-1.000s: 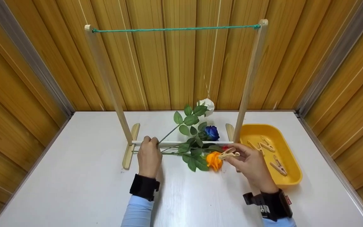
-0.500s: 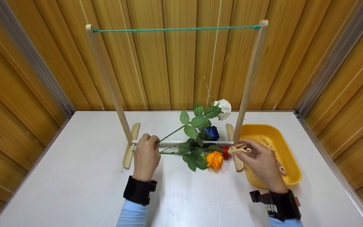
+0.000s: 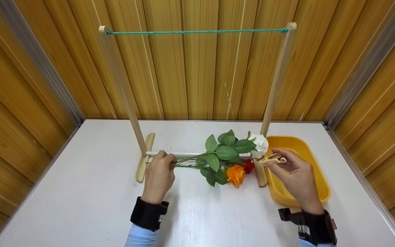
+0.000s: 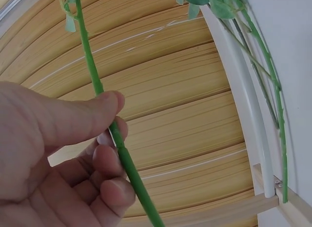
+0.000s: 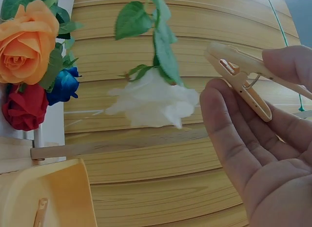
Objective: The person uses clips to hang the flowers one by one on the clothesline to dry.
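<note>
My left hand (image 3: 159, 176) pinches the green stem (image 4: 131, 171) of a white rose (image 3: 260, 145) between thumb and fingers. The rose's bloom points right, near the right post, and its leaves (image 3: 226, 152) overlap the other flowers. My right hand (image 3: 297, 175) holds a wooden clothespin (image 5: 239, 76) by thumb and fingers, just right of the white bloom. Below lie an orange rose (image 3: 236, 175) and a red rose (image 3: 249, 166) on the table. A blue rose (image 5: 63, 85) shows beside them in the right wrist view; leaves mostly hide it from the head.
A wooden stand has two posts (image 3: 120, 85) and a green cord (image 3: 197, 32) tied between their tops. A white bar (image 3: 183, 154) joins its feet. At the right sits a yellow tray (image 3: 325, 192); a clothespin (image 5: 41, 212) lies inside. A wood-panelled wall (image 3: 197, 85) stands behind.
The white rose has swung right and down, from the back of the table to near the right post. My right hand has moved right with the clothespin, and my left hand stays on the stem.
</note>
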A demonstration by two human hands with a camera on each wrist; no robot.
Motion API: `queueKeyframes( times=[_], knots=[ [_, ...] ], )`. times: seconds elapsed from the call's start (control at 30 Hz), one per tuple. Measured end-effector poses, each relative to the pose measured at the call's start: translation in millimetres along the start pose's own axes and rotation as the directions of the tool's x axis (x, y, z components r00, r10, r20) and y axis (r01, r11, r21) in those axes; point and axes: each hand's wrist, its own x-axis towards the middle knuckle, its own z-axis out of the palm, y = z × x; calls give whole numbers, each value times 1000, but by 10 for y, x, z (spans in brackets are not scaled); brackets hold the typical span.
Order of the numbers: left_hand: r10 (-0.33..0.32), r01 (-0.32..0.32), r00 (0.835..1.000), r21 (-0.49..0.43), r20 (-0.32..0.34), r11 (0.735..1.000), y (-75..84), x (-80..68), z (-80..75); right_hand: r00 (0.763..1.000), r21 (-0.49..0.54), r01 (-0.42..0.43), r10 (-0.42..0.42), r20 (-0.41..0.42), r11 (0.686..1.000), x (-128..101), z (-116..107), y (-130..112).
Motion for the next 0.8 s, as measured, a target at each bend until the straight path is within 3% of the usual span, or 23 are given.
queueKeyframes(
  times=[0.4, 0.8],
  knots=[
    [71, -70, 990, -11, 122, 997, -44, -95, -14, 999, 1, 34, -34, 2, 999, -10, 38, -8],
    [99, -99, 959, -14, 267, 995, -150, -179, -16, 998, 30, 65, -66, 25, 997, -13, 69, 19]
  ],
)
